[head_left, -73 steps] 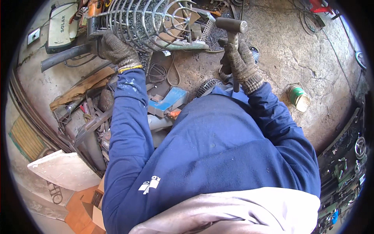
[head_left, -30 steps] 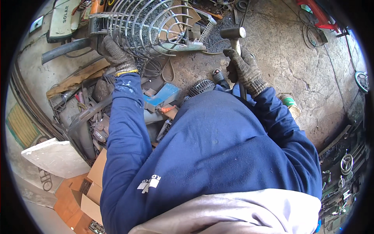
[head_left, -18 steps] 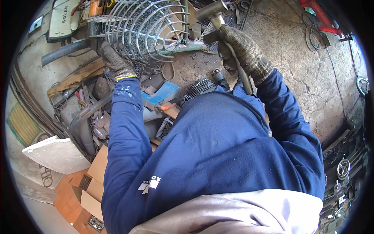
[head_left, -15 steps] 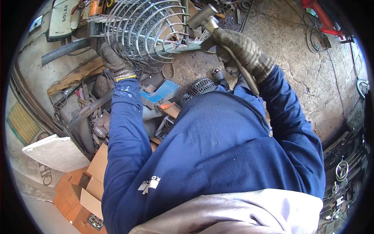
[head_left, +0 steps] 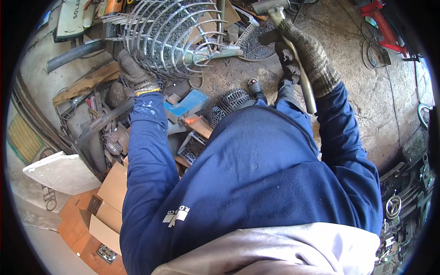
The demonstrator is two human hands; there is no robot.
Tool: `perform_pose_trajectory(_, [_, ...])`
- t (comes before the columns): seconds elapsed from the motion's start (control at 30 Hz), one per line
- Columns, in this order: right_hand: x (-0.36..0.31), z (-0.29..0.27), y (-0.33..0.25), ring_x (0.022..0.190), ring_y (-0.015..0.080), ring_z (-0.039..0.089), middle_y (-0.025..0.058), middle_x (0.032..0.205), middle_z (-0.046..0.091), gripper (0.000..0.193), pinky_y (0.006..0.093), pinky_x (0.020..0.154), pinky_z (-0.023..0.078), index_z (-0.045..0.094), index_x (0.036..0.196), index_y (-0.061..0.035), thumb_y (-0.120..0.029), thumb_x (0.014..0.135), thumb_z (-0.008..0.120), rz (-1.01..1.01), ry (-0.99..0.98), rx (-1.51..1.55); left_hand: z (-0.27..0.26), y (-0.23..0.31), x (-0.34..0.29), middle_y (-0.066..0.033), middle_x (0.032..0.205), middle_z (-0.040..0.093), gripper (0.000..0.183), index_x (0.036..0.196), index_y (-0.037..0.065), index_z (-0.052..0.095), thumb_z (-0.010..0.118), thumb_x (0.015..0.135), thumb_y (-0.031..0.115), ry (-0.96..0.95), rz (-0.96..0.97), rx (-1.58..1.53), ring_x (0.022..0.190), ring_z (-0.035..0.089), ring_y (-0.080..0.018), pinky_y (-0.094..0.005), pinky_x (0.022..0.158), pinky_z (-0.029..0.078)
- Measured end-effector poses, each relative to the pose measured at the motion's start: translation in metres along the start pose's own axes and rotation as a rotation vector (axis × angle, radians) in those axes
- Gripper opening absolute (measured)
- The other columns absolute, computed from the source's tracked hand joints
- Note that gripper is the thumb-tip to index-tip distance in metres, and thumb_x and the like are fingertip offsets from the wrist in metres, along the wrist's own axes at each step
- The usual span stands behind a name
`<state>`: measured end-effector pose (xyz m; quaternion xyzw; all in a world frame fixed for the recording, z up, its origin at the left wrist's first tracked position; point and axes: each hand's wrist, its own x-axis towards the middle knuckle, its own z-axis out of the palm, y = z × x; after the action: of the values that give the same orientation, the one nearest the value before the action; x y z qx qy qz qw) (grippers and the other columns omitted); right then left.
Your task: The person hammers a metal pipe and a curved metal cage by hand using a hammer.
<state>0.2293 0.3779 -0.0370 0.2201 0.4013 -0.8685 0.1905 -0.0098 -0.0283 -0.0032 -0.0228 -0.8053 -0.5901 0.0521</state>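
A round cage of bent metal rods [head_left: 176,43] stands at the upper left, with a greenish metal bar [head_left: 227,53] sticking out on its right. My left hand [head_left: 136,73], in a grey-brown knitted glove, is closed at the cage's lower left edge; its fingertips are hidden behind the rods. To the right of the cage, my gloved right hand [head_left: 309,52] is wrapped round a hammer [head_left: 306,91]. The hammer's head is at the top, apart from the cage, and its handle slants down past my wrist. Beside those fingers is a dark flat shape I cannot make out.
A blue box [head_left: 190,103] and a plastic crate [head_left: 191,147] lie below the cage. A smaller wire cage [head_left: 233,101] sits on the floor by my foot. Scrap metal and a wooden plank [head_left: 87,82] are at left, a red tool [head_left: 381,27] at far right.
My right hand and the hammer have moved right and away from the cage's bar, with the hammer's head now higher in view. My left hand has stayed on the cage.
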Motion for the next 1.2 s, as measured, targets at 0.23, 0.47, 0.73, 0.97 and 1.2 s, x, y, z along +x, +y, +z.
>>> perform_pose_trajectory(0.23, [-0.009,0.011,0.045,0.05,0.0046,0.043,-0.0075,0.069,0.049,0.049,0.0235,0.043,0.036,0.07,0.123,-0.0056,-0.047,0.103,0.055,0.089,0.126,-0.061,0.007,-0.007,0.006,-0.013,0.126,0.067,0.056,0.13,0.006,0.063,0.037,0.102,0.047,-0.006,-0.087,-0.132,0.11,0.066,-0.0274,-0.0435,0.099,0.053])
perform_pose_trajectory(0.47, [-0.02,0.018,0.071,0.051,0.0045,0.043,-0.0076,0.069,0.049,0.048,0.0236,0.043,0.036,0.07,0.122,-0.0058,-0.047,0.103,0.054,0.08,0.175,-0.078,0.0,-0.011,0.004,-0.0101,0.12,0.069,0.043,0.124,0.006,0.066,0.051,0.1,0.038,-0.028,0.212,0.186,0.105,0.068,-0.028,-0.0432,0.093,0.054])
perform_pose_trajectory(0.73, [-0.039,0.031,0.084,0.058,0.008,0.052,-0.0029,0.074,0.055,0.049,0.0262,0.048,0.044,0.071,0.12,-0.0076,-0.05,0.103,0.053,0.041,0.177,-0.166,-0.015,-0.041,0.038,-0.0101,0.113,0.071,0.033,0.119,0.002,0.065,0.053,0.1,0.027,-0.009,0.223,-0.074,0.095,0.069,-0.0244,-0.0388,0.085,0.057])
perform_pose_trajectory(0.97, [-0.043,0.027,0.127,0.055,0.0162,0.063,0.0104,0.087,0.066,0.057,0.0315,0.046,0.052,0.06,0.12,0.002,-0.05,0.097,0.067,0.107,0.359,-0.303,0.006,-0.031,0.038,-0.0107,0.118,0.068,0.046,0.126,0.003,0.062,0.056,0.098,0.04,0.002,0.317,0.012,0.097,0.069,-0.024,-0.0374,0.085,0.059])
perform_pose_trajectory(1.2, [-0.05,0.029,0.146,0.056,0.0157,0.065,0.0114,0.088,0.067,0.049,0.0303,0.047,0.054,0.054,0.123,-0.0014,-0.039,0.097,0.07,0.066,0.409,-0.263,0.022,-0.008,0.014,-0.0106,0.12,0.067,0.051,0.131,0.005,0.059,0.059,0.096,0.043,0.039,0.243,-0.093,0.101,0.067,-0.0255,-0.0413,0.088,0.058])
